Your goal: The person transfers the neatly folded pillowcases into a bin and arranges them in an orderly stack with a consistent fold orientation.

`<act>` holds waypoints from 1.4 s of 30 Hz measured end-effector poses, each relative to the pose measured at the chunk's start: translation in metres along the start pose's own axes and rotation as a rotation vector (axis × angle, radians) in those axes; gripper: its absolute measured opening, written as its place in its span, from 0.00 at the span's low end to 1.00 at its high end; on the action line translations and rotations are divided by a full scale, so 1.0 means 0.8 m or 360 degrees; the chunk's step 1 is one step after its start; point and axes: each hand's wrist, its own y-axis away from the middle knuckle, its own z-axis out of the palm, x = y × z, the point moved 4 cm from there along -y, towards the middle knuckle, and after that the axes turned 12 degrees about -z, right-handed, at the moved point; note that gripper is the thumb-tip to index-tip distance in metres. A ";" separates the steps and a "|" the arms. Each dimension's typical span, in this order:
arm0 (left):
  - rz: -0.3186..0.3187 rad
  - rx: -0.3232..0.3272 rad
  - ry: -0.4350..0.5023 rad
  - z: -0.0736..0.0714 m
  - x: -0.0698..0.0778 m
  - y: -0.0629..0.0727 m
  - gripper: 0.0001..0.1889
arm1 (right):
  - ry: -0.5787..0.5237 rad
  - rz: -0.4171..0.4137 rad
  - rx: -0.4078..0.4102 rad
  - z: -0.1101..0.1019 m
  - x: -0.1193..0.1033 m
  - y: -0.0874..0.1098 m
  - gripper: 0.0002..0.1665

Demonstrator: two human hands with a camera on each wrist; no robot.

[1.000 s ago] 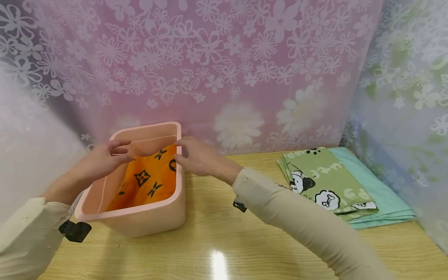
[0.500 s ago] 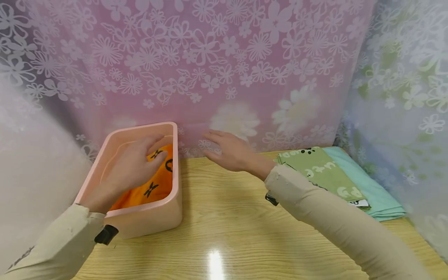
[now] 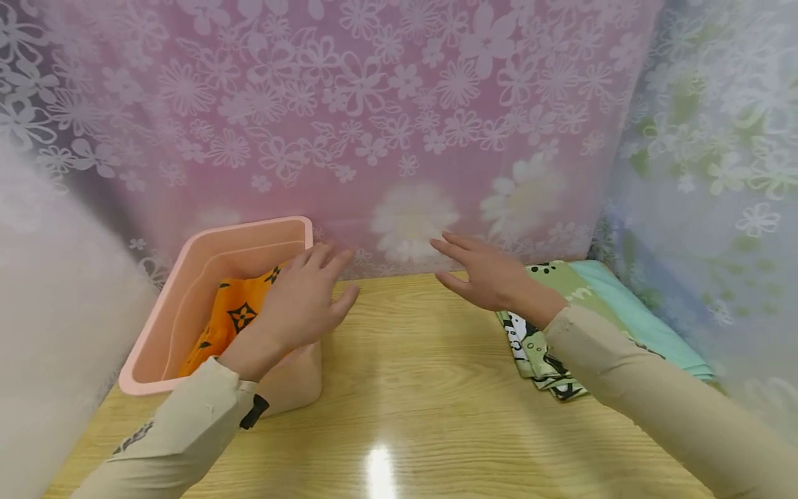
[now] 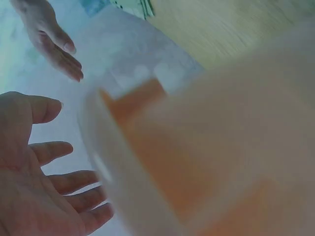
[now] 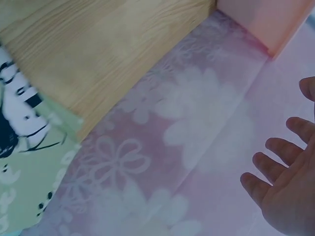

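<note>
My left hand (image 3: 300, 298) is over the right side of a pink plastic bin (image 3: 181, 291), fingers spread and holding nothing. In the bin lies an orange cloth (image 3: 240, 312) with dark flower-like marks, partly hidden behind the hand. My right hand (image 3: 489, 274) hovers with straight fingers just left of a folded green cloth (image 3: 530, 343) printed with cartoon dogs and lettering. The right forearm covers part of that cloth. Beneath the green cloth, a folded mint-coloured cloth (image 3: 632, 305) shows along its right side. In the left wrist view, the bin's rim (image 4: 106, 162) is blurred close by the left fingers.
The wooden table (image 3: 399, 388) stretches between the bin and the folded cloths. A pink flowered curtain (image 3: 386, 138) hangs along the back edge, with a pale flowered one (image 3: 717, 173) on the right and a whitish sheet on the left.
Both hands have left the bin area toward the right: the right hand travelled from the bin's rim to the green cloth, while the left crossed over the bin to its right side.
</note>
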 end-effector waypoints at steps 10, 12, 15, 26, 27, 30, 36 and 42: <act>0.0110 -0.0022 -0.0223 0.027 0.045 -0.011 0.26 | 0.0148 0.0031 0.0067 0.010 0.052 0.053 0.37; 0.0132 -0.0024 -0.0271 0.034 0.054 -0.012 0.26 | 0.0151 0.0038 0.0059 0.013 0.060 0.063 0.36; 0.0163 -0.0022 -0.0313 0.044 0.070 -0.014 0.27 | 0.0145 0.0067 0.0038 0.016 0.070 0.079 0.36; 0.0233 0.0021 -0.0339 0.087 0.113 -0.019 0.27 | 0.0140 0.0177 0.0003 0.034 0.109 0.131 0.37; 0.0232 0.0004 -0.0339 0.092 0.114 -0.019 0.27 | 0.0148 0.0183 0.0002 0.035 0.112 0.134 0.37; 0.0237 -0.0049 -0.0316 0.107 0.117 -0.020 0.28 | 0.0166 0.0184 -0.0004 0.038 0.119 0.140 0.37; 0.0265 -0.0073 -0.0334 0.138 0.111 -0.023 0.31 | 0.0193 0.0182 -0.0035 0.042 0.129 0.148 0.37; 0.0276 -0.0164 -0.0328 0.167 0.111 -0.024 0.33 | 0.0188 0.0239 -0.0126 0.055 0.145 0.168 0.38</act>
